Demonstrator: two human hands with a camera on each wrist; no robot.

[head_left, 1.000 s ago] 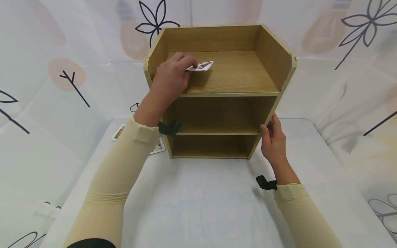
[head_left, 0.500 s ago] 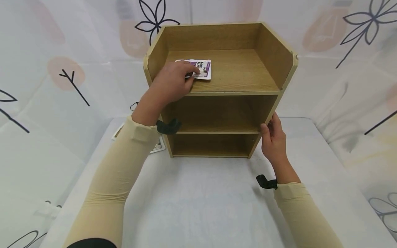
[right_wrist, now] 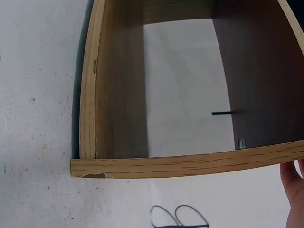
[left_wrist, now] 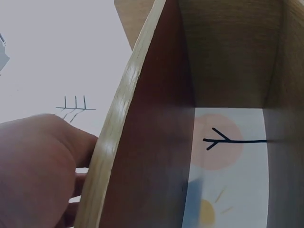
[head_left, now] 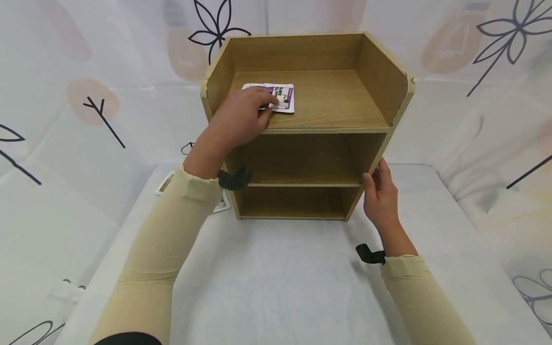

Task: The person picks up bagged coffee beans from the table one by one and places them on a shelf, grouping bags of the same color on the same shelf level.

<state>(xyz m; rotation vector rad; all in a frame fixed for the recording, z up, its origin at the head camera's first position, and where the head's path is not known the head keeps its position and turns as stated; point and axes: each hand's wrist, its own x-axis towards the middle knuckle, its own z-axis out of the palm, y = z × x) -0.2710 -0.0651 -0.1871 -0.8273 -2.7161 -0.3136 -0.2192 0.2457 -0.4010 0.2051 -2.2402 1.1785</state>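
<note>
A small wooden shelf unit (head_left: 316,129) stands at the centre, with an open-topped upper shelf and two compartments below. Flat on the left part of its upper shelf lies a white and purple packet (head_left: 286,98) with dark print. My left hand (head_left: 239,115) has its fingers curled over the packet and its thumb at the near edge, covering much of it. My right hand (head_left: 381,199) grips the unit's right side panel, thumb on the front edge. The left wrist view shows my left hand (left_wrist: 42,166) beside the panel edge; the packet is hidden there.
White cloth covers the table (head_left: 293,278). White-framed flat items (head_left: 222,203) lie left of the unit, partly behind my left sleeve (head_left: 164,244). A patterned white backdrop (head_left: 103,62) stands behind and at both sides.
My left hand has lowered the packet from a tilted position to flat on the upper shelf, where it stays through the last half second. The right hand keeps its place on the side panel.
</note>
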